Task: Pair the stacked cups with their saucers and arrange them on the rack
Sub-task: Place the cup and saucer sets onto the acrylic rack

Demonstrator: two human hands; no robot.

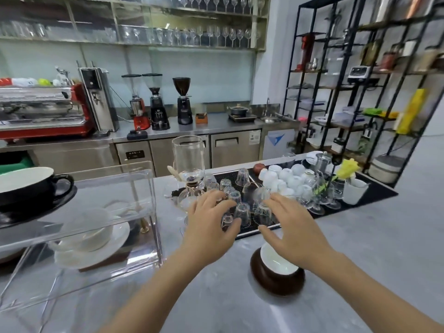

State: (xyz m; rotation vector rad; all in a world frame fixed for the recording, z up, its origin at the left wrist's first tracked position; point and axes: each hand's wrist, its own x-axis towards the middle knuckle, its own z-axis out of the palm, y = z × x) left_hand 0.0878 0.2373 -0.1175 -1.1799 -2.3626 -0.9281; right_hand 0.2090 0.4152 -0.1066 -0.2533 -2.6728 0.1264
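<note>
A brown cup with a white inside [276,267] stands on the grey counter, just under my right hand [292,228]. That hand hovers open above it, fingers spread, holding nothing. My left hand [211,222] is open too, stretched over the near edge of the black mat. At the left is a clear acrylic rack [149,188]. A black cup on a black saucer [28,188] sits on its top shelf. A white cup on a white saucer [93,239] sits on its lower shelf.
A black mat [374,195] holds several upturned glasses [242,210] and white cups [283,179]. A glass siphon brewer [188,169] stands between rack and mat. A yellow flower in a vase [346,171] is at the right. Behind are grinders and a shelving unit.
</note>
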